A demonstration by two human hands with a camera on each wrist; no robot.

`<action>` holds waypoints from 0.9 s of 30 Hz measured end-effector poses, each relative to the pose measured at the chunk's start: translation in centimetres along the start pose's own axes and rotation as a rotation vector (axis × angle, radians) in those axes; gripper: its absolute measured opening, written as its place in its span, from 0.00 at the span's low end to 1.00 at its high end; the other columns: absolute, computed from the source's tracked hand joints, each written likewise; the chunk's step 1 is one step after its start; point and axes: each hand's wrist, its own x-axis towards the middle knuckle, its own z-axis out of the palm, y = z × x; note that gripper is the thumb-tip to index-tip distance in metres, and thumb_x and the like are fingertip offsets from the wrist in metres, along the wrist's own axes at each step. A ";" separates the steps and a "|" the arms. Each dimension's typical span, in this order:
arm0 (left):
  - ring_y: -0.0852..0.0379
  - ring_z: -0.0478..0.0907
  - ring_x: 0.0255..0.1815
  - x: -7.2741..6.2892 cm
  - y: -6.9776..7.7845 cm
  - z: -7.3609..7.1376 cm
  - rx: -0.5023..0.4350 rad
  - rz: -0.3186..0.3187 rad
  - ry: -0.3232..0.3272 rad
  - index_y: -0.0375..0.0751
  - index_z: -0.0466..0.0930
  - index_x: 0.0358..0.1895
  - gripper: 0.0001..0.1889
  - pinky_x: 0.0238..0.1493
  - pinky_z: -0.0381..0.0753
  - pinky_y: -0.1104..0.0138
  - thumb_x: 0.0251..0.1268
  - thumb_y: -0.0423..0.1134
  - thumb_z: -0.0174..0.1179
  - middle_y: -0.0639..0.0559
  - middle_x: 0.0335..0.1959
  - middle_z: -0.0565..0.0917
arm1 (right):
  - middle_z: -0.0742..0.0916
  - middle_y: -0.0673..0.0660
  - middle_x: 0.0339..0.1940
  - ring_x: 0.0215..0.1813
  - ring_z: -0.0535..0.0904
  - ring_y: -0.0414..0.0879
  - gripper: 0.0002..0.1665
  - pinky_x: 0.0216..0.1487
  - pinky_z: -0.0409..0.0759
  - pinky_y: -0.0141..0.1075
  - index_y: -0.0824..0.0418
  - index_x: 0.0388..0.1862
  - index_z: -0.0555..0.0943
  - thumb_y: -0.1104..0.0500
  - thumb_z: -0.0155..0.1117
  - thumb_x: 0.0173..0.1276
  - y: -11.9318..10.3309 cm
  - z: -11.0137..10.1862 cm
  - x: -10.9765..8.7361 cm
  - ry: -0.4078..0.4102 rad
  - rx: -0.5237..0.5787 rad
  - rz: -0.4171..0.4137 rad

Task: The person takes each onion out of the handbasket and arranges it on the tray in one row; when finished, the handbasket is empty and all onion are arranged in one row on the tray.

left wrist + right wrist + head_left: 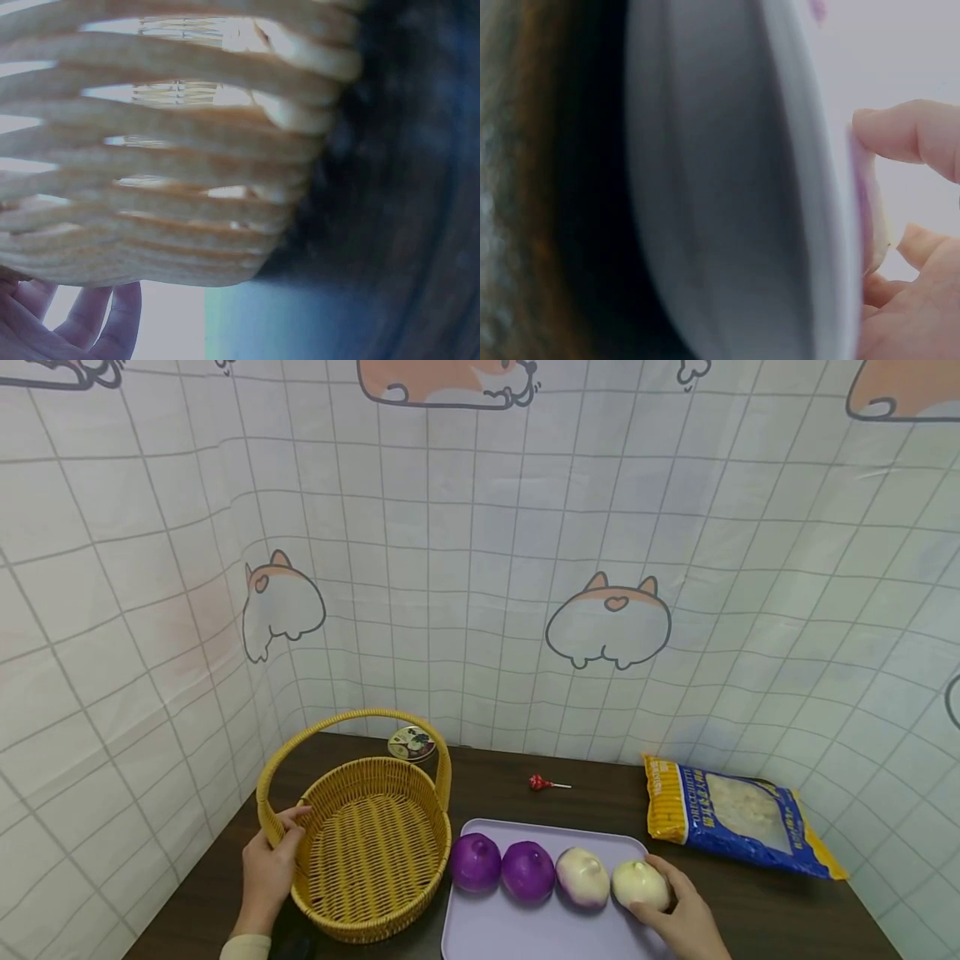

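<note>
A yellow woven basket with a tall arched handle stands at the left of the table, with nothing inside it. My left hand grips its left rim beside the handle's base; the left wrist view shows the fingers against the weave. On the lilac tray sit two purple onions, a white onion tinged purple and a pale onion in one row. My right hand holds the pale onion at the row's right end, thumb in front and fingers behind.
A round patterned tin sits behind the basket. A red lollipop lies beyond the tray, and a blue and yellow orecchiette bag lies at the back right. A patterned curtain hangs behind the dark table.
</note>
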 end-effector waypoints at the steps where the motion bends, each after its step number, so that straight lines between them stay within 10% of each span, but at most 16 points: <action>1: 0.49 0.72 0.64 0.0 0.0 0.0 -0.002 0.003 0.002 0.36 0.73 0.36 0.11 0.55 0.70 0.61 0.75 0.41 0.50 0.48 0.57 0.82 | 0.72 0.69 0.66 0.58 0.73 0.57 0.52 0.47 0.77 0.40 0.60 0.72 0.65 0.43 0.76 0.54 0.0 0.0 0.0 -0.003 0.001 -0.001; 19: 0.48 0.71 0.64 -0.1 0.2 0.0 -0.022 -0.018 -0.008 0.34 0.74 0.37 0.11 0.59 0.69 0.52 0.74 0.40 0.49 0.46 0.57 0.82 | 0.74 0.69 0.65 0.56 0.73 0.55 0.58 0.51 0.75 0.45 0.60 0.74 0.61 0.47 0.81 0.48 0.1 0.0 0.3 -0.031 0.018 0.009; 27: 0.50 0.73 0.63 -0.1 0.3 0.1 0.010 -0.010 0.018 0.36 0.74 0.36 0.09 0.50 0.68 0.72 0.73 0.39 0.51 0.49 0.56 0.83 | 0.69 0.70 0.71 0.66 0.67 0.61 0.59 0.61 0.69 0.55 0.64 0.75 0.56 0.47 0.79 0.52 0.2 -0.2 0.0 -0.035 0.030 -0.051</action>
